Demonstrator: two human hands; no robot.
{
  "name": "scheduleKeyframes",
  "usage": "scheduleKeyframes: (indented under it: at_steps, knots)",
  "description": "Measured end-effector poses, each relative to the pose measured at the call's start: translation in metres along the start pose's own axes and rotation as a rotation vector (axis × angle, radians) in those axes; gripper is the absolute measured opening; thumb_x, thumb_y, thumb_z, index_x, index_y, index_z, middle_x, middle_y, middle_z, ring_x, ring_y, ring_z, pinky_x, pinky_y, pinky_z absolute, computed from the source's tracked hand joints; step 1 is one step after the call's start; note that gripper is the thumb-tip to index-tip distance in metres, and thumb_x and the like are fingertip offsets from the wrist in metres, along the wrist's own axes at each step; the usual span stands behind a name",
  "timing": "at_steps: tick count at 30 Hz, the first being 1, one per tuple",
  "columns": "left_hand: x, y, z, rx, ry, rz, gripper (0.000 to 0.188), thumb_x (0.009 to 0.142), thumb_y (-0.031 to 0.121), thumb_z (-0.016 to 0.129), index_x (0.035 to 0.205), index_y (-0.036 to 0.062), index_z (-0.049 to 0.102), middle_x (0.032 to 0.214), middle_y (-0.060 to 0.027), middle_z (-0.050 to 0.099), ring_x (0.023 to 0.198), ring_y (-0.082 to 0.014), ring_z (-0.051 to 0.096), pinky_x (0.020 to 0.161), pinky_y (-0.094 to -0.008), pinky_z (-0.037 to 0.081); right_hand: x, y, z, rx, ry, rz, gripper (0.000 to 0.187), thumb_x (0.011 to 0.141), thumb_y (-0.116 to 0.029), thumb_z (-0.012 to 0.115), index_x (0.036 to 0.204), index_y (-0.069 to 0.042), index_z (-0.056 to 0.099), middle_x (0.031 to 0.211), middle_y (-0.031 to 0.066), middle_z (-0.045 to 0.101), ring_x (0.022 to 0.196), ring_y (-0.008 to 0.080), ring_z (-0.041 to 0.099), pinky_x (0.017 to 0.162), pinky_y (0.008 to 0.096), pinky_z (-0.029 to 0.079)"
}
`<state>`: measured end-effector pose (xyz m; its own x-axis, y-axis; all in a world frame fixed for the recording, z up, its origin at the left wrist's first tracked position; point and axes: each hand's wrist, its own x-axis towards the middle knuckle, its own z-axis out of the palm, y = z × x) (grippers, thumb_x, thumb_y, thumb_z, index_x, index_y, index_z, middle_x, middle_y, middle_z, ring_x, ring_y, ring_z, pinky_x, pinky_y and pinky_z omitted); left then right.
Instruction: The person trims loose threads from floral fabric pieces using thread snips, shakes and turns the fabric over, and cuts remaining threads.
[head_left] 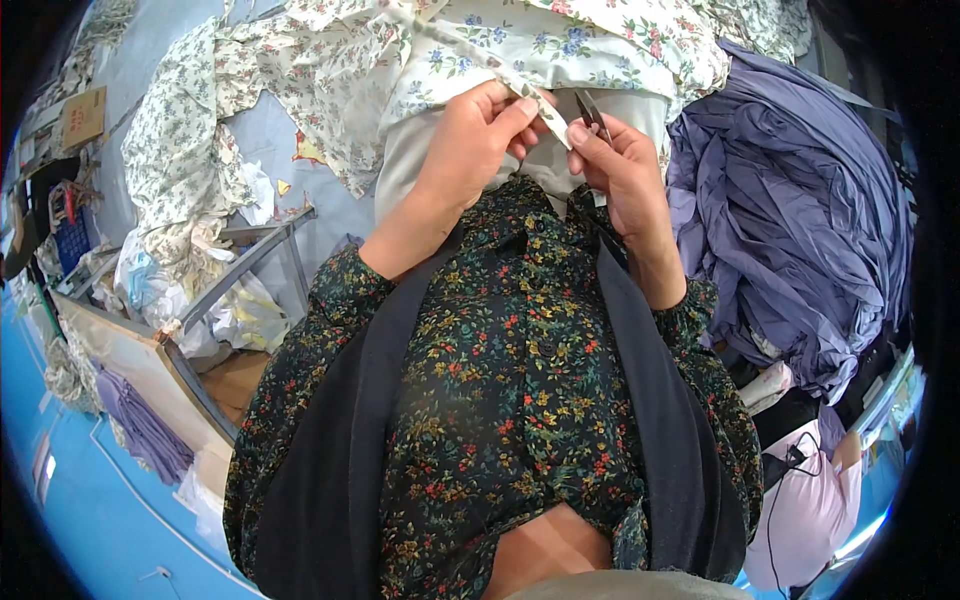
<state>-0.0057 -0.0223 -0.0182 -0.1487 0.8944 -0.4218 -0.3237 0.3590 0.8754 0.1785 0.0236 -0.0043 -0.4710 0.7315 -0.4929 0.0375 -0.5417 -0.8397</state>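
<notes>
So, head view, which is the only one here. Left hand (478,135) has a proper pinch on a narrow pale floral strip (543,107), thumb on top and the other fingers curled in underneath. No gap there that I can see, the strip's nipped between the fingertips. The strip comes down at a slant across the white cloth with blue flowers (570,42), and its near end pokes out past the left thumb, into the space between the hands.

Right hand (625,170) is curled up around a small dark pair of snips (592,112), blades pointing up and away from the body. Fingers are mostly folded, thumb pressed in. The strip's end is right by that thumb, but I honestly can't tell if they're touching. Can't judge the blade gap either, too small.

If this is a trimming job, which is my guess, I'd pinch close to the end so it doesn't flop, pull it lightly taut, and bring the blades in square. Watch the left fingertips, they're awfully near the points. I'd also lift the strip clear of the flowered cloth, since catching that layer looks like the easiest mistake.
</notes>
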Motion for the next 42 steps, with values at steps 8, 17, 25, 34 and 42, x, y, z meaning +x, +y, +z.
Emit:
scheduleKeyframes:
  at_steps: [8,17,25,34,42]
  knots:
    - [-0.005,-0.002,-0.001,-0.088,-0.193,0.031,0.015,0.092,0.011,0.065,0.098,-0.0031,0.063,0.082,-0.0082,0.066,0.066,-0.0109,0.061,0.056,-0.022,0.05,0.006,0.002,-0.006,0.252,-0.171,0.273,0.016,0.091,-0.019,0.063,0.095,-0.003,0.062,0.072,-0.0016,0.06,0.051,0.0009,0.041,0.048,0.0175,0.029]
    - [-0.007,-0.003,0.0,0.078,-0.133,0.014,0.016,0.093,0.012,0.065,0.092,-0.0038,0.062,0.076,-0.0085,0.066,0.06,-0.0119,0.062,0.053,-0.023,0.05,0.012,0.006,0.003,-0.187,-0.013,-0.252,0.017,0.092,-0.018,0.064,0.095,-0.002,0.062,0.08,-0.0056,0.056,0.068,0.0015,0.047,0.061,0.0171,0.037]
    - [-0.007,-0.003,-0.006,-0.004,-0.139,-0.08,0.015,0.092,0.012,0.066,0.09,-0.0023,0.063,0.075,-0.008,0.066,0.058,-0.0108,0.061,0.052,-0.0219,0.049,0.016,-0.011,-0.023,0.742,-0.163,-0.082,0.021,0.092,-0.02,0.064,0.102,-0.002,0.059,0.072,-0.007,0.045,0.05,0.0015,0.026,0.049,0.0189,0.022]
    - [-0.006,0.0,-0.008,-0.123,-0.008,-0.139,0.016,0.091,0.012,0.066,0.089,-0.0029,0.063,0.076,-0.0094,0.067,0.057,-0.0119,0.062,0.052,-0.0219,0.049,0.013,0.0,-0.006,-0.345,0.082,-0.23,0.023,0.085,-0.01,0.07,0.106,0.0,0.067,0.083,-0.0006,0.064,0.074,0.0037,0.054,0.065,0.0207,0.043]
    - [-0.007,0.0,-0.008,-0.131,0.024,-0.109,0.015,0.09,0.013,0.067,0.089,-0.0001,0.06,0.075,-0.0078,0.065,0.058,-0.0105,0.06,0.051,-0.0207,0.047,0.017,0.009,-0.008,-0.086,-0.09,-0.102,0.014,0.09,-0.014,0.064,0.093,0.0,0.062,0.08,-0.0028,0.058,0.066,0.0043,0.049,0.059,0.0214,0.039]
